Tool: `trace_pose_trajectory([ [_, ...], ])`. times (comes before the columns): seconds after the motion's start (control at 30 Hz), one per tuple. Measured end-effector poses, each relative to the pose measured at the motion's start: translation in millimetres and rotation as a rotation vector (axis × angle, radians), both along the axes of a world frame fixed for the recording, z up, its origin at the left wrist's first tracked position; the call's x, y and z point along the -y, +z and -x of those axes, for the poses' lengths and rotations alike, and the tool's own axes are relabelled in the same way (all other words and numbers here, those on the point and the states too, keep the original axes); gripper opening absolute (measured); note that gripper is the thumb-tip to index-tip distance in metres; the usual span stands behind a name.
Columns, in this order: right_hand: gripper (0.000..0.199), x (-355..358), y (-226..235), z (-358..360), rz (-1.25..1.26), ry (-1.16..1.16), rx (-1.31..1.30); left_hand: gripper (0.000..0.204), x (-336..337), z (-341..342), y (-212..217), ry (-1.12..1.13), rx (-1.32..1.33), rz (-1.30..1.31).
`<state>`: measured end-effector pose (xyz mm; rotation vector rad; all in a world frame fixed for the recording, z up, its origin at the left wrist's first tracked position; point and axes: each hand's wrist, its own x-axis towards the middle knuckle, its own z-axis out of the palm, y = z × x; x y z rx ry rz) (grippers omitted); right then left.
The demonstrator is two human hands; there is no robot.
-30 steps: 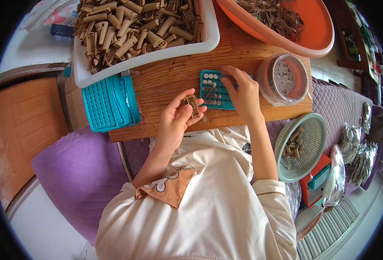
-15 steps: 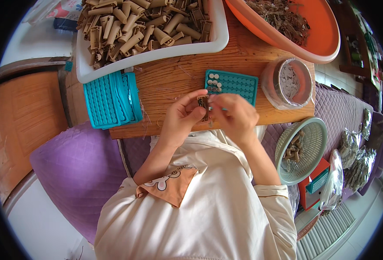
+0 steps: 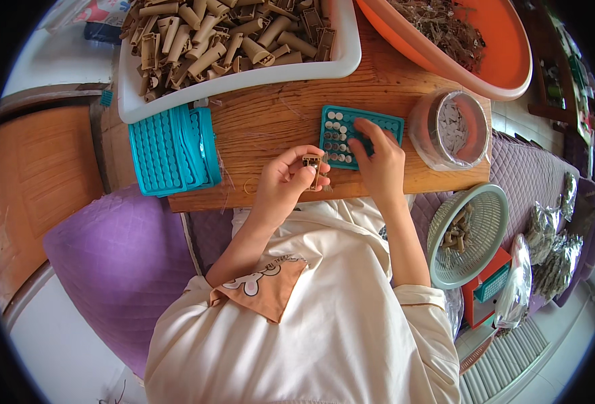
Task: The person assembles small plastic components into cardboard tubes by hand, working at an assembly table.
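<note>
My left hand is closed around a small brown plastic housing, held upright with its hollow side showing. Thin strands hang just below the fingers. Above the teal tray my right hand is open, thumb and forefinger apart, with nothing visible between them. Several small round discs, some white and some silvery, sit in the tray's left pockets. My right fingers cover part of the tray's middle.
A white bin of brown plastic shells stands at the far left, beside stacked teal trays. An orange basin with tangled metal parts is far right. Nearer are a plastic-lined tub of white pieces and a grey-green basket.
My right hand has left the brown housing and moved up and right over the teal tray. The left hand still holds the housing, now tilted to show its hollow side.
</note>
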<state>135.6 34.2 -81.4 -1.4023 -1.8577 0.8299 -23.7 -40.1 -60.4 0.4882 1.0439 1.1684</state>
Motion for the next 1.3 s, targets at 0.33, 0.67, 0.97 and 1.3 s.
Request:
trace_pose_trajectory([
  [0.33,0.019,4.0,11.7,-5.1,-0.12,0.232,0.266,0.026,-3.5,-2.0,3.2,-0.021,0.01,0.018],
  [0.67,0.019,29.7,24.4,19.9,-0.353,0.194,-0.255,0.024,-2.3,-9.3,4.1,-0.1,-0.054,-0.069],
  [0.97,0.023,27.7,15.3,1.2,0.086,0.128,-0.254,0.023,10.6,3.2,0.5,-0.022,0.013,0.038],
  [1.3,0.024,29.1,19.1,3.5,-0.084,0.088,0.101,0.026,14.1,11.9,6.8,-0.033,0.013,0.059],
])
